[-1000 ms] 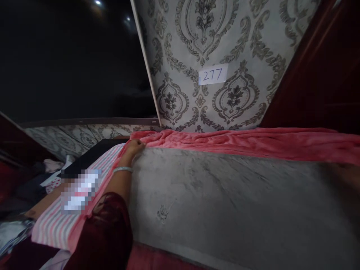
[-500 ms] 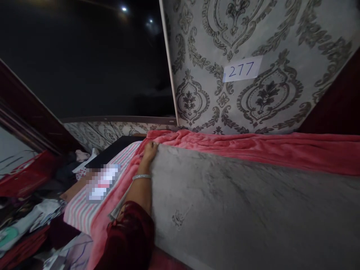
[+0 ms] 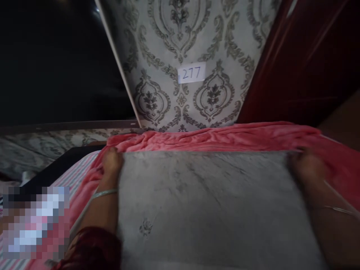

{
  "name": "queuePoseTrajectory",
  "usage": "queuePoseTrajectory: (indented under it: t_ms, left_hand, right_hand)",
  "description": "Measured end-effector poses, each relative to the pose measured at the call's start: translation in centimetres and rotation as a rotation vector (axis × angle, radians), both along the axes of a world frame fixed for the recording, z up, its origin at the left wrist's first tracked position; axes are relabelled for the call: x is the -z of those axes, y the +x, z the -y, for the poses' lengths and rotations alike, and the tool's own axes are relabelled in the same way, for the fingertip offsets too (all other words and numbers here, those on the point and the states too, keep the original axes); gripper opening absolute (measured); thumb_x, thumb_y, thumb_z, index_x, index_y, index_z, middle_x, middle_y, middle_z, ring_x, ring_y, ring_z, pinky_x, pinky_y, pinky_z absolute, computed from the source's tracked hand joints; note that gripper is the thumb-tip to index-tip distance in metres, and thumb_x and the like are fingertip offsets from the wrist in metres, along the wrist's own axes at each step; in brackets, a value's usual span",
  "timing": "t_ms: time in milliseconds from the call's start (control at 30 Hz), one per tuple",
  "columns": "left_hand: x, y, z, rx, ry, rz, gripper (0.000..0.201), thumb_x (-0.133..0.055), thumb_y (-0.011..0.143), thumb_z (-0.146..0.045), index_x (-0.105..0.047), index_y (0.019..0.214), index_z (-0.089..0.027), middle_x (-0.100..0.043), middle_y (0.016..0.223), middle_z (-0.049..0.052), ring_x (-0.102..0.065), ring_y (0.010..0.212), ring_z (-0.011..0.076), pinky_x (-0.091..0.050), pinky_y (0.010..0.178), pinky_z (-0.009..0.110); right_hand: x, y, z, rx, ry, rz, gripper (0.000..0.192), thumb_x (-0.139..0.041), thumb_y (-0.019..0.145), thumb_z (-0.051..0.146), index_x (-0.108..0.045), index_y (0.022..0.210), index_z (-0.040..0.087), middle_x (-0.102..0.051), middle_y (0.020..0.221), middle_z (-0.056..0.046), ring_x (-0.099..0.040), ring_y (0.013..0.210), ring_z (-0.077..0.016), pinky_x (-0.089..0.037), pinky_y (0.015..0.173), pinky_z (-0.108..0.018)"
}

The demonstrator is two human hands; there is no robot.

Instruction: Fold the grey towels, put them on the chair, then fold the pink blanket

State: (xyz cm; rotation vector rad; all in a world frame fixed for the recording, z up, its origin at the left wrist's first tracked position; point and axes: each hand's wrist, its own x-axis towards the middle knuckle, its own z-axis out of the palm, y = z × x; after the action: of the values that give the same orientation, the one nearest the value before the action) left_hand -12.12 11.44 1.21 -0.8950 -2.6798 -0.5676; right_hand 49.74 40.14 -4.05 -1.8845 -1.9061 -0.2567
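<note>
A wide, flat grey board [image 3: 208, 202] with dark streaks and a small dark mark on its face fills the lower middle of the head view. My left hand [image 3: 112, 161] is closed around its far left corner, with a pale bangle on the wrist. At the far right corner, my right hand [image 3: 308, 167] grips the edge; motion blurs its fingers. Under and behind the board lies a rumpled pink blanket [image 3: 197, 137]. The board's near edge is not clearly visible.
A large dark screen [image 3: 62, 67] stands at the left. Patterned wallpaper [image 3: 157, 56] carries a paper label [image 3: 191, 72] reading 277. A dark red panel [image 3: 298, 71] rises at the right. Striped cloth [image 3: 75, 168] and a black flat object [image 3: 56, 165] lie left of my left hand.
The view has swung to the right. My right hand, out of view before, now shows at the board's right corner. My left hand keeps its hold on the left corner.
</note>
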Motion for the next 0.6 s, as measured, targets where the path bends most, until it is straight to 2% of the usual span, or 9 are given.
queuePoseTrajectory:
  t_ms: [67, 133, 200, 267, 333, 433, 600]
  left_hand:
    - [-0.5, 1.3, -1.1, 0.167, 0.003, -0.143, 0.049, -0.041, 0.091, -0.037, -0.062, 0.127, -0.01, -0.066, 0.129, 0.021, -0.058, 0.125, 0.0367, -0.044, 0.107, 0.05]
    - [-0.4, 3.4, -2.6, 0.467, -0.082, -0.167, 0.054, -0.04, 0.093, -0.046, -0.062, 0.133, -0.015, -0.063, 0.137, 0.016, -0.053, 0.132, 0.0318, -0.039, 0.115, 0.045]
    - [0.5, 5.8, -4.2, 0.741, -0.228, -0.087, 0.06, -0.039, 0.094, -0.053, -0.056, 0.142, -0.021, -0.059, 0.146, 0.011, -0.048, 0.139, 0.0282, -0.034, 0.119, 0.044]
    - [1.8, 7.7, -5.3, 0.856, -0.356, -0.012, 0.063, -0.038, 0.095, -0.057, -0.049, 0.149, -0.025, -0.053, 0.152, 0.009, -0.04, 0.146, 0.0278, -0.026, 0.123, 0.049]
    - [3.0, 8.4, -5.8, 0.85, -0.421, 0.009, 0.064, -0.037, 0.097, -0.059, -0.044, 0.152, -0.028, -0.047, 0.158, 0.008, -0.03, 0.152, 0.0277, -0.018, 0.125, 0.052]
    - [3.8, 7.6, -5.7, 0.768, -0.431, -0.023, 0.062, -0.034, 0.099, -0.055, -0.041, 0.155, -0.029, -0.037, 0.164, 0.007, -0.022, 0.155, 0.0269, -0.014, 0.125, 0.053]
    - [3.2, 5.9, -4.8, 0.495, -0.411, -0.057, 0.06, -0.033, 0.1, -0.048, -0.039, 0.156, -0.026, -0.032, 0.165, 0.009, -0.021, 0.155, 0.0319, -0.016, 0.122, 0.062]
  right_hand:
    - [-0.7, -1.9, 0.8, -0.035, 0.01, -0.018, 0.07, -0.023, 0.101, 0.05, -0.05, 0.146, 0.004, -0.057, 0.135, -0.033, -0.05, 0.13, -0.0455, -0.045, 0.094, -0.064]
    - [-0.7, -4.0, 1.5, -0.255, -0.015, 0.074, 0.069, -0.025, 0.101, 0.054, -0.046, 0.152, 0.012, -0.045, 0.153, -0.025, -0.033, 0.145, -0.0433, -0.031, 0.11, -0.068]
    - [0.1, -5.7, 1.8, -0.451, -0.164, 0.167, 0.066, -0.026, 0.101, 0.054, -0.041, 0.156, 0.02, -0.039, 0.16, -0.016, -0.028, 0.149, -0.0392, -0.023, 0.115, -0.067]
    - [1.3, -6.5, 1.7, -0.511, -0.315, 0.202, 0.066, -0.025, 0.1, 0.054, -0.036, 0.159, 0.025, -0.033, 0.164, -0.01, -0.027, 0.151, -0.0359, -0.023, 0.118, -0.065]
    - [2.4, -6.4, 1.1, -0.496, -0.358, 0.199, 0.067, -0.023, 0.1, 0.056, -0.032, 0.16, 0.028, -0.029, 0.166, -0.006, -0.027, 0.152, -0.0332, -0.024, 0.119, -0.063]
    - [3.2, -5.1, 0.2, -0.45, -0.322, 0.189, 0.067, -0.022, 0.099, 0.058, -0.035, 0.159, 0.031, -0.032, 0.165, -0.005, -0.028, 0.151, -0.0318, -0.025, 0.119, -0.063]
    - [3.6, -2.9, -0.6, -0.304, -0.278, 0.143, 0.069, -0.022, 0.098, 0.056, -0.04, 0.157, 0.023, -0.032, 0.164, -0.009, -0.027, 0.151, -0.0322, -0.026, 0.119, -0.062]
